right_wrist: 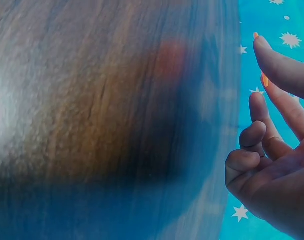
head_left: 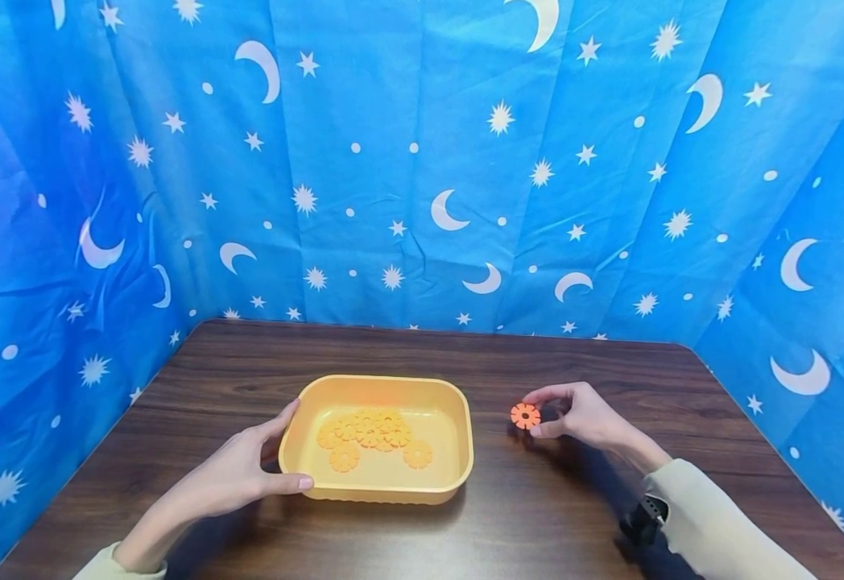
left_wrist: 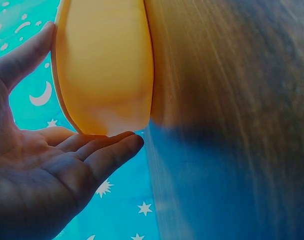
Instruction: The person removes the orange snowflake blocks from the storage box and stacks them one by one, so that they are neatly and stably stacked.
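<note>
A yellow plastic tray [head_left: 434,481] with rounded corners sits on the table. Inside it lie several yellow-orange flower-shaped building discs [head_left: 418,454], most overlapping in a heap. My left hand [head_left: 237,475] holds the tray's left end, its thumb at the near corner and its fingers along the far side; the left wrist view shows thumb and fingers spanning that end. To the right of the tray, my right hand [head_left: 587,417] pinches an orange slotted flower-shaped disc [head_left: 517,416] between thumb and index finger. From the right wrist, only slivers of that disc [right_wrist: 265,80] show past the fingers.
Dark wood-grain tabletop [head_left: 523,515] surrounds the tray. A blue curtain [head_left: 393,177] with white moons and stars rises behind the table and along both sides. A black wrist device [head_left: 643,519] hangs under the right sleeve.
</note>
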Action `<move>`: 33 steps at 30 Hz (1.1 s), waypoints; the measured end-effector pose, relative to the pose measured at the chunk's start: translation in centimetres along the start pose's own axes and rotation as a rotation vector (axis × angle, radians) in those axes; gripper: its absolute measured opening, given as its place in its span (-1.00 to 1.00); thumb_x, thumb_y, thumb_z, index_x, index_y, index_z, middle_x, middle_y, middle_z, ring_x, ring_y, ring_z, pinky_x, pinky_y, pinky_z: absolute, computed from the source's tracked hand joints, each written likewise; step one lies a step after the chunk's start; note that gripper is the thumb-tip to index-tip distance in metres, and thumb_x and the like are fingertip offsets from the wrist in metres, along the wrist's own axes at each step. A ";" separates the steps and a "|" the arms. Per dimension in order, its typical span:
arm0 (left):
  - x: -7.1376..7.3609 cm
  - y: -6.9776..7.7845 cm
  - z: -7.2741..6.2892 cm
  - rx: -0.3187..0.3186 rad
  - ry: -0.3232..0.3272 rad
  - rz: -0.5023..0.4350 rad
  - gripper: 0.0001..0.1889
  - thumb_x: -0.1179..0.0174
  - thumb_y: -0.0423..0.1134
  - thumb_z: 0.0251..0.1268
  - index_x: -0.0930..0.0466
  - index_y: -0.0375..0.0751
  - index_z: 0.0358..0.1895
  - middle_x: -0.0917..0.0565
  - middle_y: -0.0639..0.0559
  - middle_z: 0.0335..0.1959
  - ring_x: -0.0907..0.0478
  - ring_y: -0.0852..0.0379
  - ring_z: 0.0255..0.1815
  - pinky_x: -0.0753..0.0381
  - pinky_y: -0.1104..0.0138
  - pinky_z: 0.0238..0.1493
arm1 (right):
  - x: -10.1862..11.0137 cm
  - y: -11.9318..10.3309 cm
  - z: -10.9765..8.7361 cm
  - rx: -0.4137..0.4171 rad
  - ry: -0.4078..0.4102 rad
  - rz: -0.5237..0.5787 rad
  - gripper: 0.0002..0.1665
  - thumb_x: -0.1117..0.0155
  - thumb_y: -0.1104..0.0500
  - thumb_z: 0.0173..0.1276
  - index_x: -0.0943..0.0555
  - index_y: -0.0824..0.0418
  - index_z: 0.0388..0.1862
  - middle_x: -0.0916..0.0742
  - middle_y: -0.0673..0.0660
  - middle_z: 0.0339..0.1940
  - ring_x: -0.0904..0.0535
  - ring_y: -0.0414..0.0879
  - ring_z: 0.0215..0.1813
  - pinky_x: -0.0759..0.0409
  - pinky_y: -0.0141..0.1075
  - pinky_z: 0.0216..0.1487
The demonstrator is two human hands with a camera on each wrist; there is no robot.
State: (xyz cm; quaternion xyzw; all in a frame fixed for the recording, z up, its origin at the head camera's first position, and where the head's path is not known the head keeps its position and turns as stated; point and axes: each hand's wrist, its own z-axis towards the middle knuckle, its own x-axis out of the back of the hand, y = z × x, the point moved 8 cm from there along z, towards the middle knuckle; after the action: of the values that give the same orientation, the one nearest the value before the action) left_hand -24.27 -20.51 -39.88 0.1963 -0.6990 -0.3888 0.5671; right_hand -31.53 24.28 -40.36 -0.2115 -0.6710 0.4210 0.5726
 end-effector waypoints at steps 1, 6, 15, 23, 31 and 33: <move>0.0 0.0 0.0 -0.001 0.000 0.001 0.23 -0.60 0.07 0.12 0.02 -0.33 0.70 -0.27 -0.38 0.60 -0.48 -0.30 0.44 -0.64 -0.02 0.25 | 0.0 0.1 0.0 0.000 0.001 -0.004 -0.46 -0.62 0.35 0.18 -0.72 0.35 0.17 -0.76 0.21 0.00 -0.52 0.06 -0.19 -0.51 -0.24 -0.27; 0.0 0.2 -0.1 -0.007 -0.004 -0.003 0.23 -0.60 0.07 0.13 0.03 -0.34 0.70 -0.26 -0.39 0.60 -0.46 -0.31 0.44 -0.63 -0.02 0.26 | 0.0 0.4 0.2 -0.006 -0.002 -0.020 -0.47 -0.64 0.33 0.17 -0.73 0.34 0.15 -0.75 0.18 -0.04 -0.53 0.06 -0.19 -0.53 -0.21 -0.24; 0.0 0.2 0.0 0.000 0.003 -0.003 0.24 -0.60 0.07 0.12 0.02 -0.33 0.70 -0.27 -0.37 0.60 -0.48 -0.29 0.44 -0.62 -0.02 0.27 | -0.1 0.9 0.5 -0.014 -0.006 -0.058 -0.48 -0.66 0.32 0.15 -0.74 0.35 0.12 -0.75 0.16 -0.09 -0.53 0.07 -0.15 -0.54 -0.17 -0.21; 0.0 0.2 0.0 -0.010 0.001 0.002 0.23 -0.60 0.07 0.13 0.02 -0.34 0.70 -0.27 -0.39 0.59 -0.50 -0.29 0.42 -0.63 -0.02 0.26 | -0.4 0.8 0.7 0.011 -0.035 -0.063 -0.51 -0.67 0.33 0.15 -0.75 0.37 0.08 -0.71 0.14 -0.19 -0.53 0.10 -0.13 -0.53 -0.22 -0.22; 0.1 0.1 0.1 -0.016 0.001 0.010 0.23 -0.59 0.08 0.14 0.02 -0.35 0.70 -0.24 -0.39 0.61 -0.46 -0.31 0.44 -0.62 -0.02 0.27 | -0.7 0.9 0.9 0.060 -0.059 -0.085 -0.52 -0.67 0.35 0.13 -0.75 0.39 0.05 -0.68 0.15 -0.26 -0.51 0.07 -0.19 -0.47 -0.31 -0.29; 0.1 0.1 0.0 -0.018 -0.001 0.010 0.22 -0.59 0.07 0.15 0.02 -0.36 0.69 -0.22 -0.39 0.61 -0.45 -0.32 0.45 -0.61 -0.02 0.27 | -0.8 0.8 0.8 0.072 -0.061 -0.097 -0.52 -0.67 0.36 0.13 -0.75 0.40 0.05 -0.68 0.15 -0.26 -0.51 0.07 -0.19 -0.48 -0.29 -0.27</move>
State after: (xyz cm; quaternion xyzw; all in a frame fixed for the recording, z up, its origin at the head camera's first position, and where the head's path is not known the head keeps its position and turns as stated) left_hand -24.31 -20.53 -39.78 0.1875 -0.6967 -0.3923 0.5706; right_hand -32.27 23.91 -41.48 -0.1450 -0.6819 0.4228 0.5789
